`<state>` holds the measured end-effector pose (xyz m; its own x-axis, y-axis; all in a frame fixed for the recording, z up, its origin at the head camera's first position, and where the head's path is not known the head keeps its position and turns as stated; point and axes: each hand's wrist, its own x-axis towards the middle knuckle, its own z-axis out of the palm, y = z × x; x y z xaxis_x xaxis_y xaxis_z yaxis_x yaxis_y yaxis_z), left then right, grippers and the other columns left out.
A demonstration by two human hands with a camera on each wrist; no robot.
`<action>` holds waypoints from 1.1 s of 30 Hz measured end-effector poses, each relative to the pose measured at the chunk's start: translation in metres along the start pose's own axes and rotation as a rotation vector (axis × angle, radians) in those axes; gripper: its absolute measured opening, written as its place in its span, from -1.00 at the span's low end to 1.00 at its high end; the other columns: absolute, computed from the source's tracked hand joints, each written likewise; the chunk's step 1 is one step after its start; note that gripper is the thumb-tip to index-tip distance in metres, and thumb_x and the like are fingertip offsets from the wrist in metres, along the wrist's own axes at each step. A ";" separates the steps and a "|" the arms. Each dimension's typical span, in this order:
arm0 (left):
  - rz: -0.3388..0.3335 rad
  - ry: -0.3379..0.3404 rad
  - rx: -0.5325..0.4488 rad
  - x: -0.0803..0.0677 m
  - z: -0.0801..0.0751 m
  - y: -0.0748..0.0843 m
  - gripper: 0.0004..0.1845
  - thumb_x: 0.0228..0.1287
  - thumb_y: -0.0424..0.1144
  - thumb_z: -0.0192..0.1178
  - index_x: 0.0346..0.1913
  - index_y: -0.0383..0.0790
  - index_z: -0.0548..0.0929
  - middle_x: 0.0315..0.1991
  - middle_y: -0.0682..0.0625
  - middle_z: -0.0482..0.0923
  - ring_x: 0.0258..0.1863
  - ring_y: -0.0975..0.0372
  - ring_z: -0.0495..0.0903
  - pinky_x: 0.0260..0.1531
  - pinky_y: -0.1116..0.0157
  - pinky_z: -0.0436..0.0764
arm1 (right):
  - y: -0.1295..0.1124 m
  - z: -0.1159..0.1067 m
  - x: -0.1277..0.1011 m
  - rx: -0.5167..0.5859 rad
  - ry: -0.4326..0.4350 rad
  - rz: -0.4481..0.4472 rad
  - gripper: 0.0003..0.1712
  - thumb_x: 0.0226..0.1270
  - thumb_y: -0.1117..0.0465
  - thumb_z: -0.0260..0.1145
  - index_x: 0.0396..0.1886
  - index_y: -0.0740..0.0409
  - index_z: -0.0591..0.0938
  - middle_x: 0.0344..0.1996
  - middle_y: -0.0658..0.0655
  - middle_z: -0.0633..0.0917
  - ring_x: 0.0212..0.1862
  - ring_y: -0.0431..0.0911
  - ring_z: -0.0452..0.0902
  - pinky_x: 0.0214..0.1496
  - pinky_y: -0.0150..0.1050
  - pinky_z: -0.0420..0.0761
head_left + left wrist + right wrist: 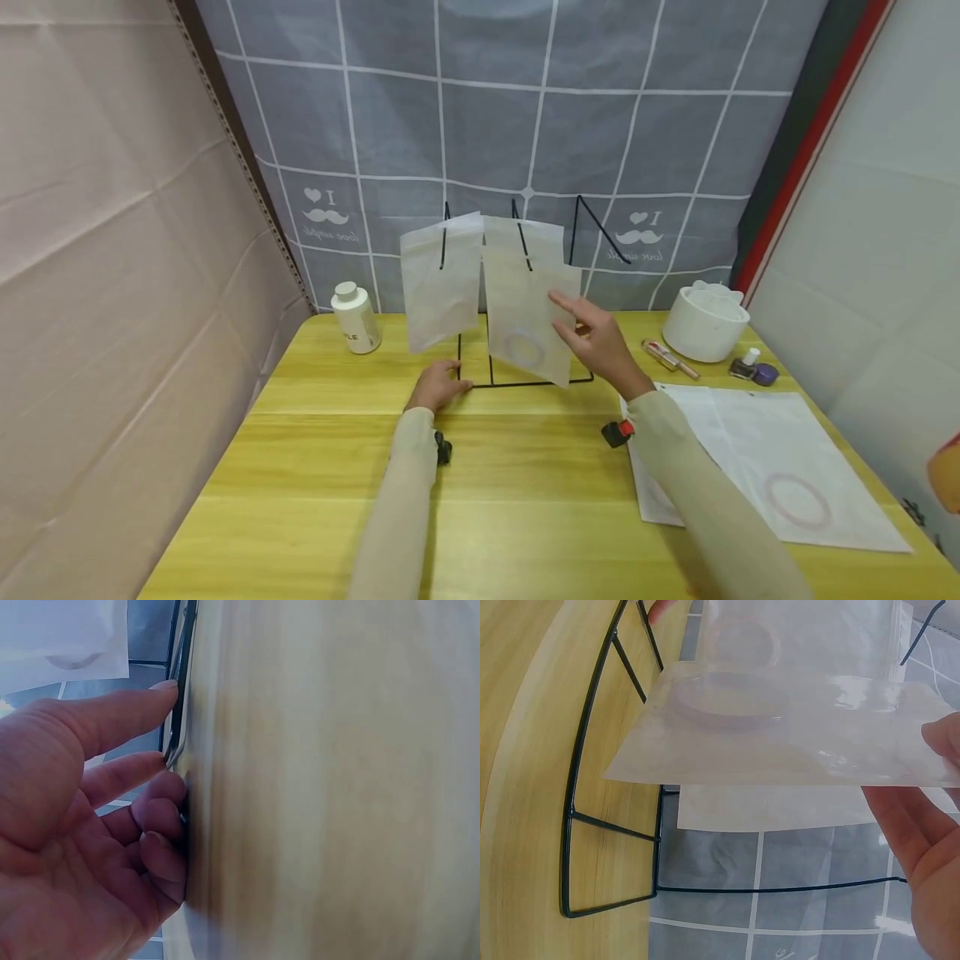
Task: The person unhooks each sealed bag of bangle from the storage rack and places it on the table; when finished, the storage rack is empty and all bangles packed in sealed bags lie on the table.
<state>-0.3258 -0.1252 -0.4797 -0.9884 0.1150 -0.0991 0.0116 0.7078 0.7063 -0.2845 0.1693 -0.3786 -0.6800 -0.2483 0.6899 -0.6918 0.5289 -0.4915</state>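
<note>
A black wire rack [525, 384] with three hooks stands on the table. My left hand [437, 385] pinches the front left corner of its base between thumb and index finger; the other fingers curl against the wood in the left wrist view. White translucent bags hang at the left hook [444, 242] and middle hook [522, 242]. My right hand [600, 343] holds the right edge of the front translucent bag [705, 754], thumb on one face and fingers behind. A ring-shaped mark [523, 347] shows low on this bag, which overlaps another bag at the middle hook. The right hook [600, 225] is bare.
A white bottle [356, 318] stands back left. At the right are a white round container [707, 323], a lip gloss tube [663, 357], a nail polish bottle [745, 364] and a purple lid [765, 374]. Flat white bags [787, 450] lie under my right forearm.
</note>
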 end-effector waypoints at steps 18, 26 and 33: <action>-0.003 -0.008 0.009 0.000 -0.002 0.002 -0.39 0.33 -0.12 0.37 0.39 -0.19 0.52 0.42 -0.14 0.42 0.45 -0.07 0.33 0.39 -0.05 0.37 | -0.027 -0.031 -0.004 -0.175 -0.025 -0.194 -0.47 0.18 0.52 0.44 0.19 0.21 0.69 0.05 0.20 0.75 -0.29 -0.10 0.70 -0.32 -0.29 0.70; 0.020 -0.014 0.049 0.001 -0.002 0.003 -0.40 0.33 -0.14 0.36 0.38 -0.25 0.52 0.39 -0.19 0.45 0.41 -0.11 0.37 0.36 -0.07 0.40 | -0.054 -0.061 -0.021 0.027 -0.025 -0.280 -0.41 -0.03 0.65 0.48 0.06 0.24 0.75 0.04 0.12 0.76 -0.19 -0.23 0.68 -0.23 -0.57 0.57; 0.022 -0.015 0.028 0.001 -0.002 0.002 -0.39 0.33 -0.12 0.36 0.39 -0.23 0.51 0.39 -0.18 0.45 0.41 -0.11 0.36 0.36 -0.08 0.39 | -0.039 -0.080 -0.061 0.408 -0.162 0.181 -0.50 0.22 0.50 0.43 0.20 0.32 0.66 -0.04 -0.13 0.75 -0.56 -0.22 0.36 -0.53 -0.39 0.47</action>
<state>-0.3274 -0.1253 -0.4770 -0.9856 0.1409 -0.0940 0.0379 0.7243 0.6884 -0.1969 0.2286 -0.3595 -0.8052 -0.3218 0.4981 -0.5754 0.2211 -0.7874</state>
